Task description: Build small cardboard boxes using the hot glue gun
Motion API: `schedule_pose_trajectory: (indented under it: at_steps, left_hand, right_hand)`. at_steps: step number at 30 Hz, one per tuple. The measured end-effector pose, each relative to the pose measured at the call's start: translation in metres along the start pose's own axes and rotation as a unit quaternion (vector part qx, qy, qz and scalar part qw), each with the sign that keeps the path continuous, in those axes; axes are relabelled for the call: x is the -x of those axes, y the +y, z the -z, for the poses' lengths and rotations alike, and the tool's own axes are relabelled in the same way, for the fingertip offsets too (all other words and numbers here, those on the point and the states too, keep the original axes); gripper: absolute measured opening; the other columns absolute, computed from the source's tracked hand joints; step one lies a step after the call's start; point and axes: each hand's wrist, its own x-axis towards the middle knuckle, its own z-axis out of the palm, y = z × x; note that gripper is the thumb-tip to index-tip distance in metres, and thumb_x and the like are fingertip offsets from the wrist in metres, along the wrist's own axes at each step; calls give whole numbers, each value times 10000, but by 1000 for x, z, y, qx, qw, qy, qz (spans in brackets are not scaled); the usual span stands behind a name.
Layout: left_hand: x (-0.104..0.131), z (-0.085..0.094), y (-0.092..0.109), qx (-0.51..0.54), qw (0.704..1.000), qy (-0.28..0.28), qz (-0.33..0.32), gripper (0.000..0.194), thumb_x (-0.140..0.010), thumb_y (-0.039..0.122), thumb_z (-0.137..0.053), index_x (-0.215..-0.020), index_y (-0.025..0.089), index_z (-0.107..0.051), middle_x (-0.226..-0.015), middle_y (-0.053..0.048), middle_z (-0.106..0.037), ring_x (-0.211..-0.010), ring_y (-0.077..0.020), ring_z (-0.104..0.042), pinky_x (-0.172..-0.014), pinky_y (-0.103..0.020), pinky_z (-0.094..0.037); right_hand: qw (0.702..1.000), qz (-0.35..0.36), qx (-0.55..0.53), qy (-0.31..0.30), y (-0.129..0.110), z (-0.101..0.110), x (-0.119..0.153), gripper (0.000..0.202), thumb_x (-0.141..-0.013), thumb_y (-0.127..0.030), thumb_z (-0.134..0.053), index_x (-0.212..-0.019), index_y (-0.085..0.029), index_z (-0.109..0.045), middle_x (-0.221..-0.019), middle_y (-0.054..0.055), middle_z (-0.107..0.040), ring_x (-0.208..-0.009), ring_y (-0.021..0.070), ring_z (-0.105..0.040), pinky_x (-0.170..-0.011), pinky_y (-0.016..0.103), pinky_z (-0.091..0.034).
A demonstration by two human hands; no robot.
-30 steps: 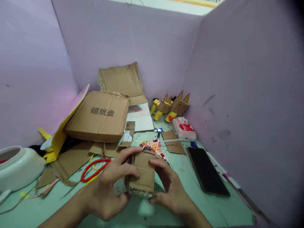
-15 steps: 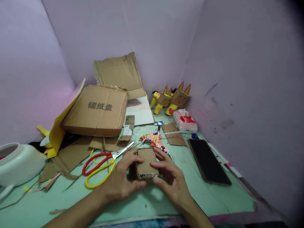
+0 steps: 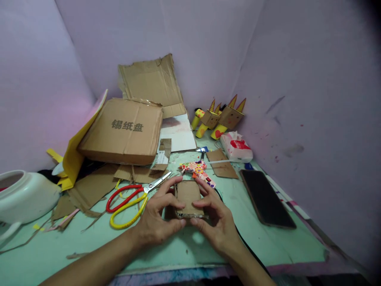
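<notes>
Head view: both hands are closed around a small cardboard block [image 3: 189,195], which sits between them near the front of the green table [image 3: 285,248]; whether its underside touches the table cannot be told. The left hand [image 3: 162,212] holds the block's left side, its index finger at the far corner, another finger on the top face and the thumb by the near edge. The right hand [image 3: 216,216] grips the right side in much the same way, the two thumbs close together. Just beyond the block lies a flowered glue gun [image 3: 197,169], close to the right index fingertip. Scissors [image 3: 146,189] with one red and one yellow handle lie beside the left hand, their blades slightly parted and pointing away. Off to the right is a dark phone [image 3: 268,198], with a tissue pack [image 3: 237,147] farther back and a small toy [image 3: 210,119] and a larger toy [image 3: 230,118] behind it. At left stand a white pot [image 3: 29,198] and, tilted over cardboard scraps [image 3: 92,188], a printed box [image 3: 122,133].
</notes>
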Motion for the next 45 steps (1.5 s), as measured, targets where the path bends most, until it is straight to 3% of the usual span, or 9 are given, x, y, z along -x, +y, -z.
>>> schedule_pose_trajectory:
  at_steps: [10, 18, 24, 28, 31, 33, 36, 41, 45]
  left_hand:
    - [-3, -6, 1, 42, 999, 17, 17, 185, -628, 50, -686, -743, 163, -596, -1342, -137, -427, -1162, -299, -539, -911, -405, -442]
    - [0, 0, -4, 7, 1000, -17, 21, 252, -666, 117, -723, -842, 204, -565, -1399, -103, -392, -1295, -305, -413, -1035, -445, -355]
    - [2, -4, -6, 17, 994, 17, 111, 674, -628, 132, -731, -1241, 238, -471, -1454, -148, -364, -1333, -339, -377, -1058, -478, -359]
    - [5, 0, -8, -40, 992, -1, 118, 583, -593, 162, -766, -1150, 202, -600, -1390, -165, -459, -1313, -392, -391, -1081, -535, -311]
    - [7, 2, -8, -19, 993, -3, 112, 703, -579, 119, -769, -1236, 235, -548, -1423, -130, -434, -1321, -365, -392, -1088, -496, -329]
    - [8, 1, -7, 28, 991, 1, 129, 898, -586, 86, -759, -1377, 278, -381, -1439, -103, -423, -1335, -324, -387, -1098, -463, -331]
    - [7, -2, -5, 86, 985, 3, 152, 1067, -602, 48, -745, -1457, 328, -172, -1461, -72, -398, -1340, -275, -390, -1115, -430, -310]
    - [9, -2, -6, 102, 985, -6, 140, 1088, -591, 27, -757, -1461, 338, -182, -1451, -60, -406, -1320, -266, -415, -1118, -397, -308]
    - [10, 0, -8, 104, 983, -8, 148, 1092, -579, 25, -762, -1467, 309, -195, -1454, -71, -409, -1321, -280, -412, -1114, -388, -314]
  right_hand:
    - [997, -28, -67, 3, 4, 3, -1, 199, -688, -213, -788, -828, -245, -651, -1449, 96, -393, -1327, 323, -405, -1045, 535, -340]
    - [999, -5, -35, 5, 3, 4, -4, 163, -704, -247, -775, -823, -251, -665, -1424, 90, -426, -1317, 326, -413, -1046, 556, -333]
    - [998, -22, -59, 7, 4, 4, -3, 187, -695, -262, -787, -832, -265, -660, -1430, 75, -411, -1326, 327, -398, -1054, 574, -311]
    - [999, -9, -49, -2, 3, 6, -2, 171, -695, -285, -790, -800, -263, -657, -1426, 60, -412, -1327, 323, -394, -1062, 561, -306]
    - [1000, 4, -24, -6, 3, 6, 0, 189, -692, -302, -791, -799, -261, -641, -1431, 52, -400, -1334, 317, -378, -1068, 537, -318]
    - [1000, -1, -20, -3, 4, 5, 2, 306, -681, -325, -797, -934, -286, -631, -1462, 59, -350, -1353, 311, -346, -1060, 512, -353]
    - [999, -31, -32, 3, 5, 4, 3, 658, -646, -396, -811, -1231, -340, -516, -1506, 67, -287, -1396, 302, -270, -1063, 489, -372]
    - [990, -108, -89, -2, 4, 2, 2, 891, -542, -455, -853, -1324, -393, -429, -1451, 62, -403, -1265, 301, -484, -1046, 470, -401]
    - [992, -89, -84, 9, 4, 2, -1, 942, -473, -445, -884, -1312, -384, -460, -1453, 61, -386, -1315, 315, -419, -1075, 472, -364]
